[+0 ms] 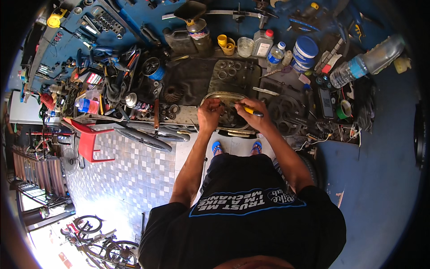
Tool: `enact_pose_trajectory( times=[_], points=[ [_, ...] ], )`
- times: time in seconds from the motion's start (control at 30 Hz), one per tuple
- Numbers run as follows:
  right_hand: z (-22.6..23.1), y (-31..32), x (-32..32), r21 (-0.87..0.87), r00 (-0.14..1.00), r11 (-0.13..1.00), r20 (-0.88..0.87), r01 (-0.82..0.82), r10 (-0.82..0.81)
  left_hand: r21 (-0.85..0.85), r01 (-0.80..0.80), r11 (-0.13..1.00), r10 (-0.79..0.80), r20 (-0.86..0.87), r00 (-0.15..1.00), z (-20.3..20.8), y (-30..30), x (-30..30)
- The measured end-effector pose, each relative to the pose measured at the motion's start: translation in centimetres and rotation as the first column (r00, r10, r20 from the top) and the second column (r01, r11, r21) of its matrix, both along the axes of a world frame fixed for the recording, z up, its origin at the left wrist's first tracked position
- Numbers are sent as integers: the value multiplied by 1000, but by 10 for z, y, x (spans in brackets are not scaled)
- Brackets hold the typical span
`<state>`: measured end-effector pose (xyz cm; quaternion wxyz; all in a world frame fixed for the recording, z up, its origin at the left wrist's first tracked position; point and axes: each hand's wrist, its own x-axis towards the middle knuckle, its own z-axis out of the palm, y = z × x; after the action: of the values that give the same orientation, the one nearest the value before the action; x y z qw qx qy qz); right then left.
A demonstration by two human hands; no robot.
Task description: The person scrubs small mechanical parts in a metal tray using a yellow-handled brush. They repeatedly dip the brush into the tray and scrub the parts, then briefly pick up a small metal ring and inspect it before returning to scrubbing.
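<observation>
Totally a bike workshop in here: bicycles parked on the tiled floor, sockets hung along the blue wall, plus a cassette of cogs on a super cluttered tabletop.

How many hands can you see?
2. The left hand is at the left side of a round-edged tray; the right hand is at its right side, holding a yellow tool. Neither is hidden, though some fingertips are unclear.

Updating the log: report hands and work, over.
Right hand gripping yellow-handled tool; left hand, grip unclear. Both over oval tray. Sprocket cluster left, clear of hands.
</observation>
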<state>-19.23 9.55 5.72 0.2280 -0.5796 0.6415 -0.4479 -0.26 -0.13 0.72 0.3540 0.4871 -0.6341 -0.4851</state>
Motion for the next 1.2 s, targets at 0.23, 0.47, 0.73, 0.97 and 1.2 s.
enact_pose_trajectory(
  times=[0.23, 0.47, 0.73, 0.97, 1.2],
  points=[
    [-8, 2, 6, -76, 998, 995, -24, 58, -60, -15, -16, 1000, 16, 4, 1000, 0, -2, 0],
    [-22, 5, 9, -173, 992, 978, 71, 114, -103, -57, -22, 998, 22, -6, 1000, 14, -1, -9],
    [-11, 4, 22, -270, 990, 953, 34, 141, -137, -74, -23, 997, 23, -3, 1000, 14, -2, -11],
    [-24, -1, 16, -82, 987, 984, 39, 160, -158, -64, -23, 998, 10, -199, 980, 15, -1, -18],
    [-36, 7, 1, 142, 985, 983, 115, 115, -132, 494, 112, 862, 141, -448, 883, 24, -8, -13]
  ],
)
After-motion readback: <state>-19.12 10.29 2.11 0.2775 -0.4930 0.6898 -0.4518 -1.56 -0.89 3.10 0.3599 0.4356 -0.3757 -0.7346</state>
